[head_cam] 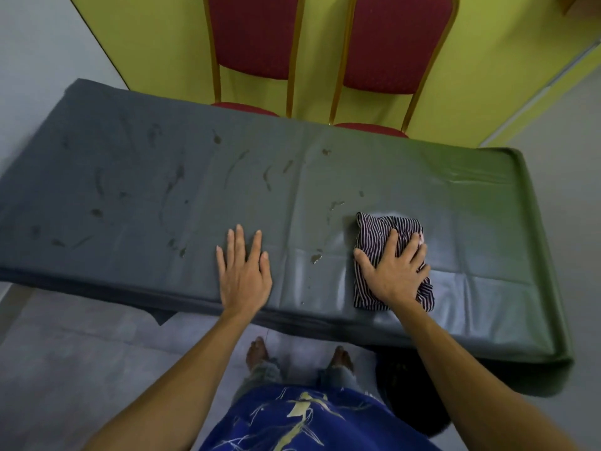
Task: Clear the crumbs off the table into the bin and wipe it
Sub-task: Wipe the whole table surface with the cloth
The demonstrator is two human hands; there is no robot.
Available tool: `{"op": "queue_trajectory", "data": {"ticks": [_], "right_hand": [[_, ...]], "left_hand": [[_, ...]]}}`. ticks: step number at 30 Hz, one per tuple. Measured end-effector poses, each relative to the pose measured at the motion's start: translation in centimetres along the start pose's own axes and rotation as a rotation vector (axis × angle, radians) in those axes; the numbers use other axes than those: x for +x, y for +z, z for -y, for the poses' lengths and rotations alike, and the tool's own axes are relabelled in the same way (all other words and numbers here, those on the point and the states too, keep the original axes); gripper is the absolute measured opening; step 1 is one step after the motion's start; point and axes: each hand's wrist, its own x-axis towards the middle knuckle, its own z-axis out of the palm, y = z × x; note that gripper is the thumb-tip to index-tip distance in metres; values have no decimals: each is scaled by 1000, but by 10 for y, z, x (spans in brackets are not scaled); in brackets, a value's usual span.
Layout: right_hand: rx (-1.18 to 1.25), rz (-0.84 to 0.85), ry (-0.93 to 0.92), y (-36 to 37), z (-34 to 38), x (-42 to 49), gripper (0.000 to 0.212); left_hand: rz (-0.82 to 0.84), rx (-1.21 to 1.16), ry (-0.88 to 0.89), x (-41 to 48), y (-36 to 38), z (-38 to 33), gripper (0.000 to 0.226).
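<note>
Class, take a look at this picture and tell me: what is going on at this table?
A person stands at a dark-covered table, wiping it. The right hand presses a bunched striped cloth onto the surface near the right end; the left hand lies flat further left, holding nothing. Wet smears dot the middle and left part, so much is left to wipe.

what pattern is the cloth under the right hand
The cloth has thin dark and pale stripes, best seen in the head view.
</note>
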Motion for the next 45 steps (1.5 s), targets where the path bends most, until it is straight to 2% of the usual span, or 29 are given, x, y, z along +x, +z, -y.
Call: {"op": "queue_trajectory", "data": {"ticks": [7,10,12,15,18,20,24,33,37,41,42,43,45], "right_hand": [[37,-184,68,2,20,0,60],[224,-246,139,-9,28,-3,48],[347,-320,107,-15,42,-17,42],[416,-399,-101,-10,84,-60,42],[330,-323,-274,13,123,-95,45],[182,-249,-313,27,127,-100,53],[26,-217,-325,30,114,-83,56],[-48,-263,-475,15,78,-51,55],[-29,-286,-358,-1,21,-7,55],[280,-245,78,-25,-6,27,52],[367,-243,125,-29,-1,27,52],[440,-247,99,-31,9,21,52],[532,-230,-104,-29,37,-3,56]], "left_hand": [[9,-26,18,1,0,4,54],[18,-32,35,0,1,7,55],[7,-45,35,1,1,9,54],[-4,-50,50,0,3,10,54],[-12,-34,61,1,4,14,57],[6,-37,80,1,3,14,61],[0,-63,94,0,1,16,59],[-18,-11,98,-2,-3,16,56],[-4,3,79,-2,-4,13,56],[2,15,66,0,-5,11,56],[0,24,64,-1,-4,11,56],[-1,35,63,-1,-4,10,57],[7,49,60,-1,-5,9,58]]}}
